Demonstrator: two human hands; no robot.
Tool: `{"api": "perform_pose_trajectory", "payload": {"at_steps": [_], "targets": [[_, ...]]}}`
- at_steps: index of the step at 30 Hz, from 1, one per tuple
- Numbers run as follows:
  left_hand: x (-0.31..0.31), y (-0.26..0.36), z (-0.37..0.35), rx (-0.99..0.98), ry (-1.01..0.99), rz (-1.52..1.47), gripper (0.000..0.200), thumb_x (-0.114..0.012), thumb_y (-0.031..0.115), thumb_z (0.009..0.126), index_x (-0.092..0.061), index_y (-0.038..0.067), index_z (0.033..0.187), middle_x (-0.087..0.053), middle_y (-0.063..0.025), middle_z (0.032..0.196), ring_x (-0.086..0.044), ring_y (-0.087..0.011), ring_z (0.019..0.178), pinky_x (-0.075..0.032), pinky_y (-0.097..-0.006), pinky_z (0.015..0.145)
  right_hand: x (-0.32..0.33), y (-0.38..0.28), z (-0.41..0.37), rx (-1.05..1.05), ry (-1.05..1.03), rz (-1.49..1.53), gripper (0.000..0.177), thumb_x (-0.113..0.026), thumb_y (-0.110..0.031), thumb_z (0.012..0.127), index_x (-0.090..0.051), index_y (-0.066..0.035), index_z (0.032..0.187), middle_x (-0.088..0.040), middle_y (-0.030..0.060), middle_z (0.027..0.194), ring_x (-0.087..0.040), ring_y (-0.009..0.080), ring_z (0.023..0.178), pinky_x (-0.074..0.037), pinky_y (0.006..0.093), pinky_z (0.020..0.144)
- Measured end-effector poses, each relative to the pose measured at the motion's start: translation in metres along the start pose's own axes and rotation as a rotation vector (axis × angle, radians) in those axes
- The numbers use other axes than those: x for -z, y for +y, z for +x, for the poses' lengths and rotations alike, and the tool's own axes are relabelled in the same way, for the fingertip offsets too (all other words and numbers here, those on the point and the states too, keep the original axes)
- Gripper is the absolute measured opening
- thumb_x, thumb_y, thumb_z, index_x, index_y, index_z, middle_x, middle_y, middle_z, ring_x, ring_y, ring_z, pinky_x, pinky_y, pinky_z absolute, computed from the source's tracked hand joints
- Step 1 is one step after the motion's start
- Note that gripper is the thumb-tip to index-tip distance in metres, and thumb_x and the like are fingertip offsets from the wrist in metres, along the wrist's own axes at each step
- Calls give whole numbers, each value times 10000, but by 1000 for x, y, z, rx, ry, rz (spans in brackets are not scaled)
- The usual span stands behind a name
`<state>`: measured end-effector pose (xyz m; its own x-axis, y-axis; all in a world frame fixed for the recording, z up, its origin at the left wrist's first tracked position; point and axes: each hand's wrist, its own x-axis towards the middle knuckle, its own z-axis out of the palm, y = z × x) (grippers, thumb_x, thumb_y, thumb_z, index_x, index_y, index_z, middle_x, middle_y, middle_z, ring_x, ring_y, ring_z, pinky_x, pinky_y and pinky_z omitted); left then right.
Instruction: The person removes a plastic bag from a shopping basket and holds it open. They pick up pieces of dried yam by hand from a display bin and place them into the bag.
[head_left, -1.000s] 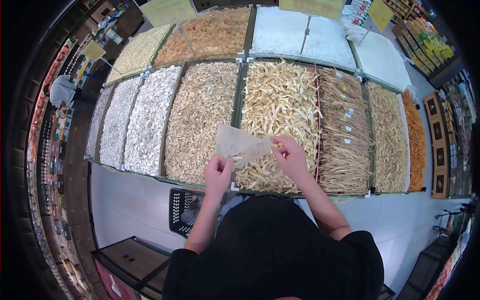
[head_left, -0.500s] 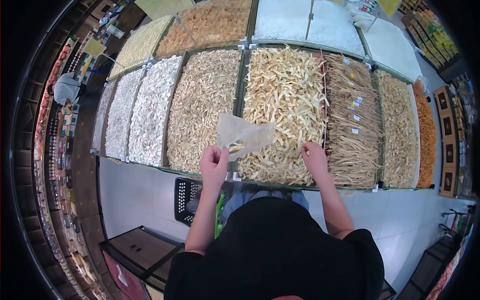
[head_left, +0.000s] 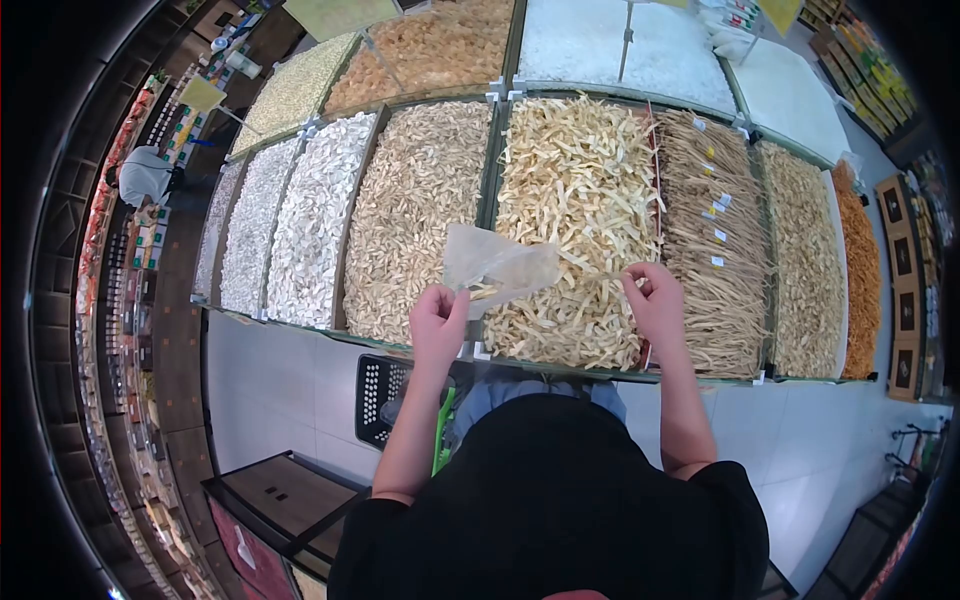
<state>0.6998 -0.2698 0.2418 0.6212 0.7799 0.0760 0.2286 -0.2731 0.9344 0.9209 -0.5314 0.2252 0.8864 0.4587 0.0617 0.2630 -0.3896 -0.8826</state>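
My left hand (head_left: 438,323) is closed on the edge of a clear plastic bag (head_left: 515,268), which hangs out to the right over the bins. A few pale dried pieces show inside it, near my fingers. My right hand (head_left: 655,302) is in a pinch above the right side of a bin of pale yellow dried strips (head_left: 575,190). Whatever lies between its fingertips blends with the strips behind and cannot be made out. Left of that bin, and below the bag, are smaller beige dried slices (head_left: 415,200).
Thin brown dried stalks (head_left: 715,290) with small tags fill the bin on the right. White slices (head_left: 315,200) lie farther left, and white crystals (head_left: 620,50) at the back. A black basket (head_left: 372,400) is below the bin edge. A person (head_left: 145,178) is at the far left shelves.
My right hand has shifted right and slightly up, with its wrist turned. My left hand still grips the bag. The whole view has slid a little to the right.
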Motion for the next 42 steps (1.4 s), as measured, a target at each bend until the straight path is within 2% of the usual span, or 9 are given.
{"api": "perform_pose_trajectory", "payload": {"at_steps": [5, 11, 13, 16, 19, 22, 26, 36, 42], "targets": [[-1, 1, 3, -16, -11, 19, 310, -739, 153, 932, -516, 54, 740, -441, 62, 616, -372, -34, 579, -306, -244, 509, -1, -18, 5, -120, -26, 239, 128, -744, -100, 903, -716, -4, 983, -687, 24, 842, -520, 55, 574, -424, 245, 524], [-3, -2, 4, -30, -4, 37, 305, -740, 154, 932, -521, 48, 748, -454, 54, 602, -374, -32, 571, -306, -248, 503, -51, -62, 3, 38, -95, 297, 175, -744, -91, 919, -701, -1, 1063, -648, 2, 776, -496, 34, 564, -374, 233, 511], [-4, 5, 2, -15, 4, 35, 305, -740, 149, 932, -518, 50, 749, -444, 58, 607, -366, -31, 574, -302, -245, 503, -85, -69, 3, 188, -72, 228, 227, -755, -94, 897, -705, -2, 1098, -685, 69, 908, -548, 91, 587, -437, 258, 543], [-9, 2, 2, -28, -2, -6, 302, -739, 137, 932, -514, 53, 750, -427, 65, 615, -354, -29, 578, -295, -240, 503, -115, -68, -2, 267, -307, 250, 278, -760, -89, 875, -703, -11, 1136, -682, 119, 1038, -596, 144, 623, -496, 276, 591], [-9, -1, 3, -25, -2, -35, 305, -732, 117, 934, -503, 60, 743, -402, 75, 625, -340, -26, 584, -284, -232, 506, -104, -57, -5, 268, -242, 231, 305, -760, -94, 871, -704, -21, 1161, -675, 129, 1071, -622, 165, 648, -523, 283, 612], [-9, -4, 4, -36, 5, -19, 309, -729, 112, 936, -496, 61, 739, -400, 76, 624, -339, -25, 585, -280, -231, 508, -75, -25, -1, 118, -120, 120, 286, -750, -182, 883, -711, -32, 1124, -679, 132, 1032, -640, 271, 702, -524, 369, 680], [-10, -6, 2, -24, -9, -34, 311, -728, 110, 936, -495, 62, 735, -401, 75, 624, -336, -26, 581, -275, -233, 507, -46, 68, 3, 138, 61, -239, 221, -765, -177, 868, -713, -55, 1045, -675, 102, 890, -621, 268, 702, -517, 391, 687], [-9, -1, -1, -8, -17, -53, 303, -723, 106, 941, -499, 63, 742, -404, 80, 630, -342, -16, 584, -275, -226, 507, -67, 73, 4, -209, -121, -577, 301, -742, -355, 870, -729, -60, 924, -702, 163, 959, -698, 348, 896, -561, 455, 773], [-2, -4, 4, -40, -17, -42, 296, -729, 103, 948, -506, 74, 755, -434, 86, 664, -374, -4, 598, -292, -210, 516, -77, 80, 10, -190, -44, -568, 269, -765, -307, 854, -730, -40, 846, -727, 139, 768, -717, 322, 741, -570, 412, 692]]}}
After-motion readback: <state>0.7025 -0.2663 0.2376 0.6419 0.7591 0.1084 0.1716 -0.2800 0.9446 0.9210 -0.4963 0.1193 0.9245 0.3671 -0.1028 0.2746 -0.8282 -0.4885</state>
